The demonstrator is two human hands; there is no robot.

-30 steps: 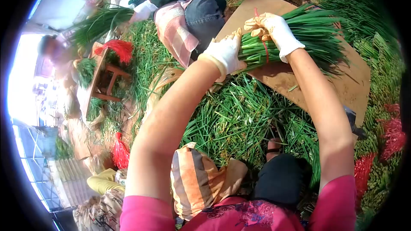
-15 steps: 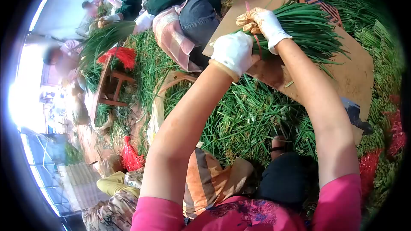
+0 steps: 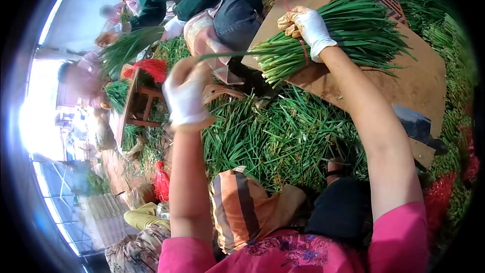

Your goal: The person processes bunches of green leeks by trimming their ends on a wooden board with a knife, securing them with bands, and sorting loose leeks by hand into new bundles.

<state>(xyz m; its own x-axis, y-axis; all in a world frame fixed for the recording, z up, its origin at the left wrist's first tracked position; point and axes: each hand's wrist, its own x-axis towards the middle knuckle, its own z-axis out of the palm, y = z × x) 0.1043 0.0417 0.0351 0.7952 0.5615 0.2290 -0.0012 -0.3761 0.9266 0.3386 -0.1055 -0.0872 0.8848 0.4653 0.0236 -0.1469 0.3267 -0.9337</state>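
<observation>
1. Floor (image 3: 113, 169) strewn with loose greens (image 3: 283, 131); more greens lie massed along the right side. Strong light from the left.
2. Brown board (image 3: 417, 96) in front of the wearer. On it, the bundle (image 3: 353, 33): long dark leaves toward the right, pale stalk ends (image 3: 275, 65) toward the left, poking past the board's near edge.
3. Red band (image 3: 304, 54) runs across the bundle near the stalk ends; one end stands up past the fingers.
4. Right hand (image 3: 308, 26), white glove with stained fingertips, curled closed over the bundle's far side beside the band. Cannot tell whether the band is pinched too.
5. Left hand (image 3: 186, 91), also gloved, blurred, well apart from the bundle; fingers appear closed on a single leaf (image 3: 227, 55) that stretches across to the stalk ends.
6. Progress, as judged: gathering done, band in place. Knot not visible, so tightness unsure. Stalk ends look uneven, and the leaf does not look clear of the bundle.
7. Across the way, a co-worker (image 3: 169, 10) in a green jacket near other long greens; red strings (image 3: 149, 69) on a stool (image 3: 128, 102).
</observation>
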